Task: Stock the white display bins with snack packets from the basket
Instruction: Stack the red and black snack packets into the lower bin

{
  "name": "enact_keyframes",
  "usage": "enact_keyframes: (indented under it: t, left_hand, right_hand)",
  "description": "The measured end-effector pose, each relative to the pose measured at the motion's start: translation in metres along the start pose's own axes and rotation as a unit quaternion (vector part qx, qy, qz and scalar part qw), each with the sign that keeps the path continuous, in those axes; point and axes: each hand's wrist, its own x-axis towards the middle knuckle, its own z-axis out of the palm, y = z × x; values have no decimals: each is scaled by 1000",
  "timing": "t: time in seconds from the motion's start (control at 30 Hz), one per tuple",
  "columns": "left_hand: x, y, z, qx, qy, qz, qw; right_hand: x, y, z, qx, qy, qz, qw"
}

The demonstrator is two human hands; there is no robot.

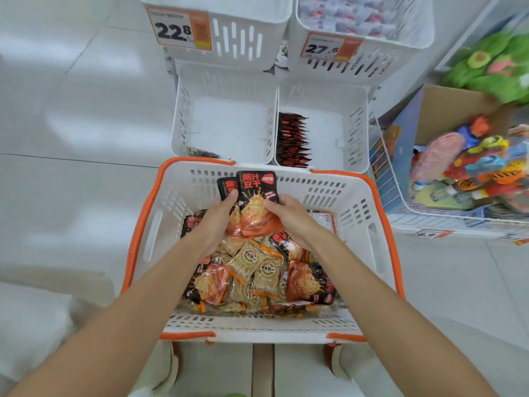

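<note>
A white basket with an orange rim stands on the floor in front of me, holding several black-and-orange and beige snack packets. Over its far half, my left hand and my right hand grip a small upright stack of black-and-orange packets from either side. Beyond the basket are two low white display bins. The left bin holds only a packet or two in its near corner. The right bin has a row of black-and-red packets standing along its left wall.
Two upper white bins carry price tags, 22.8 and 27.6; the right one is full of packets. A wire bin of colourful toys stands to the right, with green plush items behind it. Pale tiled floor lies to the left.
</note>
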Motion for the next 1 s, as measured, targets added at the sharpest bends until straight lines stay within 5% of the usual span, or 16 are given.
enact_keyframes:
  t: [0.23, 0.33, 0.43, 0.6, 0.77, 0.87, 1.0]
  left_hand:
    - [-2, 28, 10, 123, -48, 81, 988]
    - [5, 47, 14, 233, -77, 128, 961]
    - [17, 67, 25, 352, -132, 212, 902]
    - [50, 90, 54, 432, -136, 257, 854]
    - [105, 118, 65, 323, -66, 281, 901]
    - [153, 121, 59, 353, -10, 225, 908]
    - [211, 107, 55, 213, -16, 129, 968]
  right_hand:
    - [-3, -26, -1, 105, -34, 4, 994]
    - [0, -56, -26, -63, 25, -92, 993]
    - [-1, -94, -49, -216, -34, -182, 959]
    - [14, -129, -81, -402, -117, -162, 894]
    - [42, -127, -126, -340, 88, -275, 895]
    - [76, -118, -147, -388, 228, -358, 818]
    - [144, -111, -163, -440, 324, -410, 730]
